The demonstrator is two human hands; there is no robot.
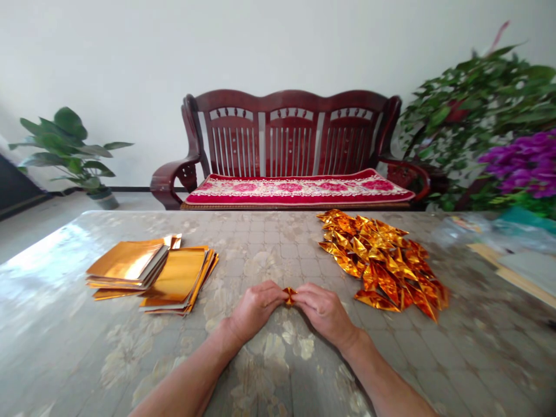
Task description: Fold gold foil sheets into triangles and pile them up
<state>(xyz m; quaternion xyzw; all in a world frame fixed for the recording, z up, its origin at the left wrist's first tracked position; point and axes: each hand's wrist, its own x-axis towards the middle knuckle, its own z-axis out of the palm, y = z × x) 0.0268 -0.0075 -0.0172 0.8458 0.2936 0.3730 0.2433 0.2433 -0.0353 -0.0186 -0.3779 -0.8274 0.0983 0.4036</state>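
Between my two hands is a small folded piece of gold foil paper (pixel 289 296), pinched at both ends just above the table. My left hand (pixel 259 306) has its fingers closed on the left end. On the right end, the fingers of my right hand (pixel 322 308) are closed the same way. Most of the paper's ends are hidden by the fingertips. To the left lie two overlapping stacks of flat gold foil paper sheets (pixel 178 275). A heap of folded gold foil paper pieces (pixel 382 255) spreads over the table to the right.
A patterned cover lies over the table (pixel 260 370). At its right end are clear plastic bags (pixel 467 229) and some flat card (pixel 530 269). Behind the table stands a dark red wooden bench (pixel 289 145), with potted plants (pixel 73 145) and purple flowers (pixel 523 162) at the sides.
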